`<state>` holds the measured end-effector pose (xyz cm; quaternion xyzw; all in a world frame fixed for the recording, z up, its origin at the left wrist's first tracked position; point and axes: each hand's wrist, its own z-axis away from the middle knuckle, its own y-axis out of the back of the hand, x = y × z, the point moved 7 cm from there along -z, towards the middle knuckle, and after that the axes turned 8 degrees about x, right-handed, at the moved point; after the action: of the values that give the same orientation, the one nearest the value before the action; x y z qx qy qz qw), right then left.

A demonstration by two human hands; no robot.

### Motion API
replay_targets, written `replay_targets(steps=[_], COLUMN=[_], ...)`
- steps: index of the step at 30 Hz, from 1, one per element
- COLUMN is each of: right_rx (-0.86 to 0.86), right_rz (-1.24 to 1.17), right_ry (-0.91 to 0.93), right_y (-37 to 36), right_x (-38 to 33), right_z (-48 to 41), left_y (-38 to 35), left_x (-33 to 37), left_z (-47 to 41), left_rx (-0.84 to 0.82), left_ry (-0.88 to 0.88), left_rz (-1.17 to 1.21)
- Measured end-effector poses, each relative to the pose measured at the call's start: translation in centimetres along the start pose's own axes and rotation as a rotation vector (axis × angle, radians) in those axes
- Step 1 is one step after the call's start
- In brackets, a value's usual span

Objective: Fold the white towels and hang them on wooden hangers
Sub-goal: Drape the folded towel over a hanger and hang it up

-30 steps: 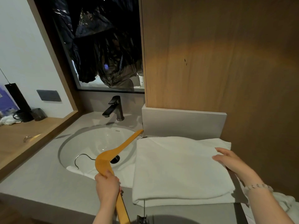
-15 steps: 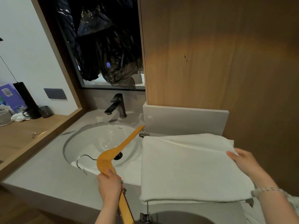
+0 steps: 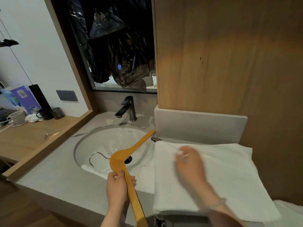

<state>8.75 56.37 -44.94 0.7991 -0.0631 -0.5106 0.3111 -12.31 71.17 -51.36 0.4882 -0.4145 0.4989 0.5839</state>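
Note:
A folded white towel (image 3: 229,174) lies flat on the grey counter to the right of the sink. My left hand (image 3: 117,187) grips the near arm of a wooden hanger (image 3: 129,154), whose metal hook (image 3: 96,157) hangs over the basin. The hanger's far arm reaches toward the towel's back left corner. My right hand (image 3: 188,163) is blurred with motion above the left part of the towel; whether its fingers touch the cloth is unclear. A second white towel (image 3: 144,179) lies partly in the sink beneath the hanger.
A round white sink (image 3: 114,141) with a dark faucet (image 3: 127,107) sits in the grey counter (image 3: 57,182). A wooden panel (image 3: 229,54) rises behind the towel. On the wooden shelf (image 3: 24,140) at left stand mugs and a purple box. More white cloth (image 3: 290,210) shows at bottom right.
My right hand has swept left from the towel's right edge to above its left part. My left hand keeps its hold on the hanger, almost unmoved.

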Motion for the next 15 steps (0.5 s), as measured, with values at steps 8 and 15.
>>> replay_targets(steps=[8, 15], right_rx=[-0.676, -0.526], right_rz=[0.129, 0.024], right_ry=[0.152, 0.134], right_y=[-11.9, -11.6], right_x=[-7.8, -7.4], right_z=[8.6, 7.2], left_y=[1.2, 5.5], left_x=[0.4, -0.8], left_z=[-4.0, -8.8], left_rx=[-0.135, 0.213], left_ry=[0.113, 0.078], left_rz=[0.129, -0.501])
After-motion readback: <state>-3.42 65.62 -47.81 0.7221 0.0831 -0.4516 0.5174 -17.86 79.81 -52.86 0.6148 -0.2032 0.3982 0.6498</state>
